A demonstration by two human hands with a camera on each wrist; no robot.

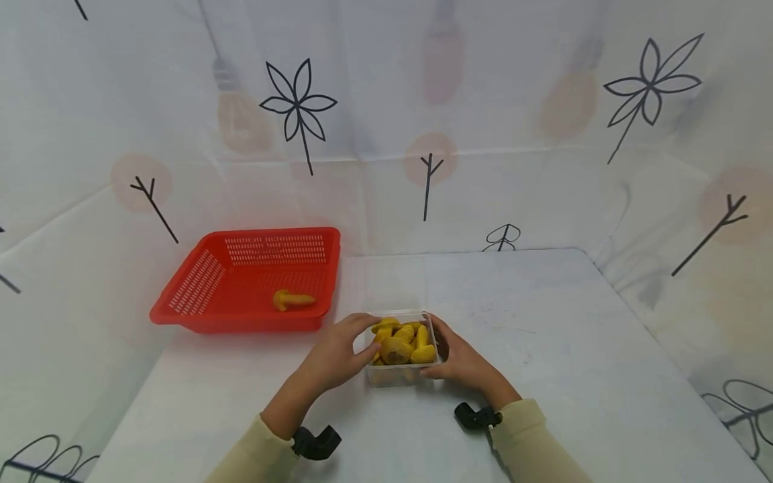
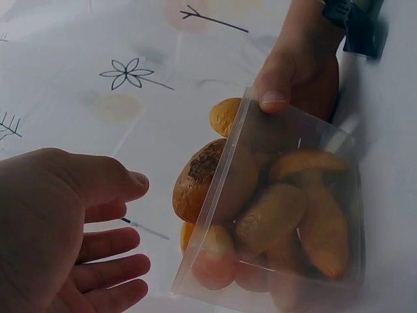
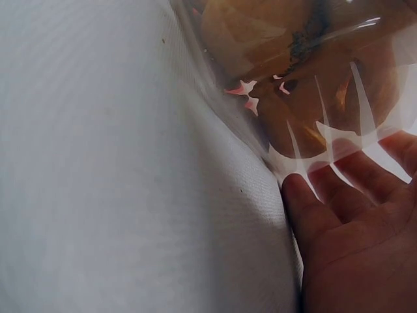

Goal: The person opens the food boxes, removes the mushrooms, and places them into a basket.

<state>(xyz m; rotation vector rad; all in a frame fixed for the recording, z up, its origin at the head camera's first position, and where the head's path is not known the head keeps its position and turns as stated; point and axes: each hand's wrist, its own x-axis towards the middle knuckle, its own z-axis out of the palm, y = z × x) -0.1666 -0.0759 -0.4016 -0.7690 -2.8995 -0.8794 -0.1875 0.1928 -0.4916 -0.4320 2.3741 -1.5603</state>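
A clear plastic container (image 1: 391,377), heaped with several yellow mushrooms (image 1: 396,350), stands on the white table. My right hand (image 1: 464,363) grips its right side, thumb at the near corner and fingers toward the back. In the right wrist view those fingers (image 3: 368,173) lie along the clear wall. My left hand (image 1: 339,353) hovers at the container's left rim with thumb and fingers spread. The left wrist view shows this left hand (image 2: 85,228) apart from the container and holding nothing. One mushroom with a dark patch (image 2: 195,179) bulges above the rim.
A red perforated basket (image 1: 253,324) stands at the back left, with one yellow mushroom (image 1: 294,300) lying in it. White cloth (image 1: 374,201) printed with flowers and twigs hangs behind the white table (image 1: 543,335). Each wrist wears a black camera mount (image 1: 317,444).
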